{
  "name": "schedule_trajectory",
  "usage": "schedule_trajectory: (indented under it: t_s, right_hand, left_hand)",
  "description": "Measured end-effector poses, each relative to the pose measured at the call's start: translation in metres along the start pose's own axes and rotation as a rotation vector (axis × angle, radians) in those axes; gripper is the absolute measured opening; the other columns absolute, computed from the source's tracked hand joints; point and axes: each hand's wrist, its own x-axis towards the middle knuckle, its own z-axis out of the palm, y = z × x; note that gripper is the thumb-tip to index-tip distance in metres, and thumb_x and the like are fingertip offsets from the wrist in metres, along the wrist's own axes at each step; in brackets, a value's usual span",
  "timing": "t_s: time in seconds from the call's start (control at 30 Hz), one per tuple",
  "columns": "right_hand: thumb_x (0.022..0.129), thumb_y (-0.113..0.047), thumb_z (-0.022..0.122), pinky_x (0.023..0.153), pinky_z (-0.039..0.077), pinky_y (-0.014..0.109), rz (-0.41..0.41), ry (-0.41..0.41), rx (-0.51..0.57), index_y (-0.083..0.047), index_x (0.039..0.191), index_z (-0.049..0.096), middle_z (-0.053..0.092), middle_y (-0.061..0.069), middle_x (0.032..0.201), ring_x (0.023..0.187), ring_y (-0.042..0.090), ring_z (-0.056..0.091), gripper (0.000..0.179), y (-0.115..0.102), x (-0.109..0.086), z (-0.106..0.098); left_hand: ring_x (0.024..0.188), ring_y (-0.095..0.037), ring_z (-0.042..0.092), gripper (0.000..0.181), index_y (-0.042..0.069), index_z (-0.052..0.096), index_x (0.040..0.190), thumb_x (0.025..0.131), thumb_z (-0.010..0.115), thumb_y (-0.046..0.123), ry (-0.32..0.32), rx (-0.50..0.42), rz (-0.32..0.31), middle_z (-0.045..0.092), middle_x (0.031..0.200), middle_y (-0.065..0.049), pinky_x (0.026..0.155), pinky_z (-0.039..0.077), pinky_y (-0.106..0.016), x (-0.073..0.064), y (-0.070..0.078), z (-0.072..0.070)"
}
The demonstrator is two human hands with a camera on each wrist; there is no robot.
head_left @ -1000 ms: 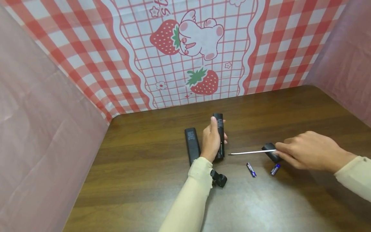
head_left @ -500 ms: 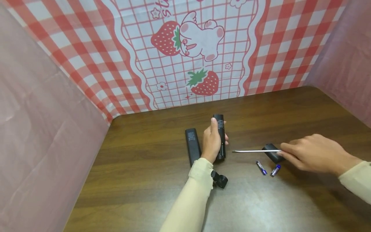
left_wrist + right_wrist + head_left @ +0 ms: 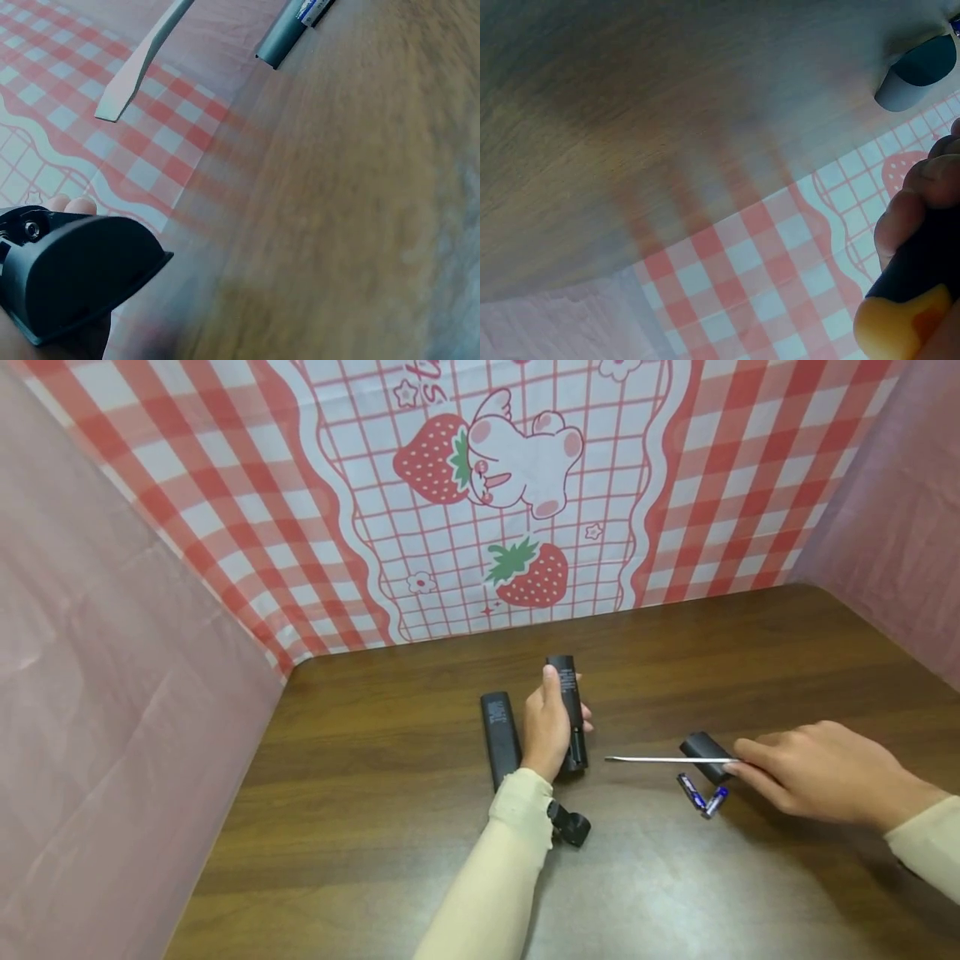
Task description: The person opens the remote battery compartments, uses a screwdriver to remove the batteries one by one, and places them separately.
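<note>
My left hand grips a black remote control, its lettered back facing up and the battery bay uncovered at the near end. The same remote's end fills the lower left of the left wrist view. A screwdriver is held in my right hand, its flat tip pointing left, short of the remote. Its black and yellow handle shows in the right wrist view. Under the shaft lies a black battery cover. Two AAA-looking batteries, one battery and another battery, lie close together near the cover.
A second black remote lies lettered side up, left of my left hand and partly behind the wrist. A small black device is strapped at my left wrist. The brown wooden table meets a checked cloth at the back.
The left battery has moved right, up against the other one. My right hand with the screwdriver has shifted slightly right and nearer. The left hand keeps its grip, tilting the remote a little.
</note>
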Motion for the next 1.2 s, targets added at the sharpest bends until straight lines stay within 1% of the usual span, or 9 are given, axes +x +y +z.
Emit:
schedule_trajectory:
  t_s: [0.17, 0.4, 0.63, 0.8, 1.0, 1.2]
  right_hand:
    - [0.101, -0.045, 0.055, 0.042, 0.018, 0.020, 0.008, 0.015, 0.011, -0.028, 0.074, 0.043, 0.022, -0.023, 0.063, 0.050, -0.005, 0.019, 0.034, -0.002, -0.001, -0.001]
    - [0.092, -0.038, 0.069, 0.043, 0.019, 0.021, 0.080, 0.008, 0.029, -0.030, 0.073, 0.040, 0.023, -0.024, 0.065, 0.051, -0.005, 0.021, 0.036, -0.006, -0.007, -0.001]
    - [0.092, -0.037, 0.070, 0.044, 0.017, 0.020, 0.101, 0.010, 0.035, -0.030, 0.073, 0.039, 0.021, -0.025, 0.065, 0.051, -0.007, 0.019, 0.037, -0.010, -0.012, -0.001]
    - [0.091, -0.035, 0.071, 0.044, 0.017, 0.020, 0.103, 0.019, 0.040, -0.030, 0.074, 0.041, 0.022, -0.025, 0.065, 0.052, -0.006, 0.020, 0.035, -0.011, -0.015, -0.001]
    - [0.093, -0.036, 0.069, 0.043, 0.017, 0.019, 0.124, 0.016, 0.030, -0.029, 0.076, 0.045, 0.022, -0.025, 0.065, 0.051, -0.007, 0.018, 0.030, -0.013, -0.021, 0.000]
    - [0.092, -0.036, 0.071, 0.043, 0.017, 0.018, 0.171, -0.003, 0.029, -0.029, 0.076, 0.043, 0.021, -0.024, 0.064, 0.051, -0.008, 0.017, 0.033, -0.022, -0.024, -0.004]
  left_hand:
    - [0.048, -0.018, 0.064, 0.071, 0.003, 0.070, 0.117, 0.106, 0.026, 0.058, 0.015, -0.038, -0.004, 0.065, 0.063, -0.006, 0.050, 0.057, -0.035, 0.000, -0.001, 0.001]
    - [0.048, -0.018, 0.064, 0.070, 0.001, 0.069, 0.114, 0.107, 0.027, 0.056, 0.018, -0.042, -0.018, 0.066, 0.064, -0.009, 0.049, 0.057, -0.035, -0.002, 0.000, 0.002]
    - [0.048, -0.018, 0.064, 0.069, -0.001, 0.068, 0.115, 0.107, 0.028, 0.054, 0.020, -0.054, -0.024, 0.067, 0.064, -0.011, 0.049, 0.057, -0.035, -0.001, 0.001, 0.002]
    - [0.048, -0.018, 0.064, 0.068, -0.002, 0.068, 0.114, 0.107, 0.029, 0.054, 0.029, -0.062, -0.020, 0.067, 0.066, -0.013, 0.050, 0.057, -0.035, 0.001, 0.000, 0.001]
    - [0.048, -0.017, 0.064, 0.065, -0.002, 0.069, 0.111, 0.108, 0.031, 0.051, 0.044, -0.059, -0.029, 0.067, 0.063, -0.009, 0.050, 0.057, -0.035, 0.000, -0.001, 0.000]
    - [0.051, -0.018, 0.065, 0.063, 0.001, 0.071, 0.106, 0.107, 0.033, 0.052, 0.063, -0.054, -0.027, 0.067, 0.064, -0.008, 0.051, 0.057, -0.034, 0.000, 0.000, 0.001]
